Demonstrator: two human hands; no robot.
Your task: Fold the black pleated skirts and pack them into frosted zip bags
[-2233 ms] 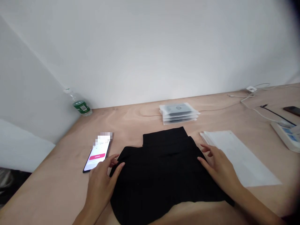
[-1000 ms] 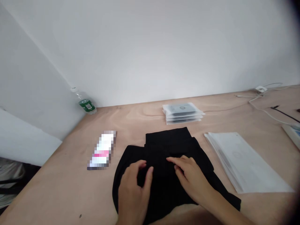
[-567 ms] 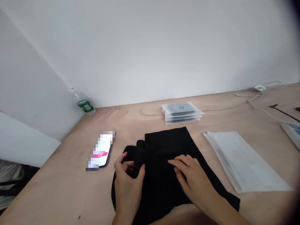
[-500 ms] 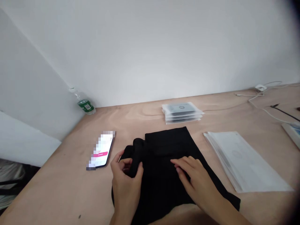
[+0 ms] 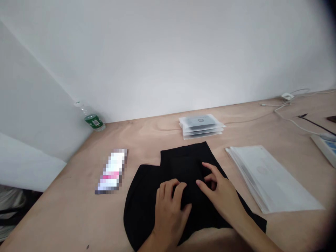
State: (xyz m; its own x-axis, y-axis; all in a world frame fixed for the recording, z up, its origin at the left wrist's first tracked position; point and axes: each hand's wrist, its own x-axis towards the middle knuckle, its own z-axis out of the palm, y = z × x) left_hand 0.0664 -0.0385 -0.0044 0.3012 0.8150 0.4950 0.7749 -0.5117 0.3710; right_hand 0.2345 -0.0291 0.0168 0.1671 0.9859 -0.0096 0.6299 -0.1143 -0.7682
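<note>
A black cloth garment [image 5: 144, 196] lies spread on the wooden table, its left part flat and rounded, its upper part squared off. My left hand [image 5: 172, 206] rests on the middle of the cloth, fingers curved and apart, thumb to the right. Just right of it, my right hand [image 5: 219, 189] touches the cloth with thumb and forefinger spread. Neither hand visibly grips the fabric. Dark folds between the hands are hard to make out.
A phone [image 5: 111, 171] lies to the left, a plastic bottle [image 5: 94, 121] in the back left corner. Stacked clear packets [image 5: 201, 126] sit behind the cloth. Flat translucent bags [image 5: 273, 178] lie at right, with cables [image 5: 294, 122] and a white-edged object [image 5: 325, 148] beyond.
My left hand has let go of the bunched cloth and moved right onto the middle. The left part of the garment now lies flat. My right hand's fingers have spread apart.
</note>
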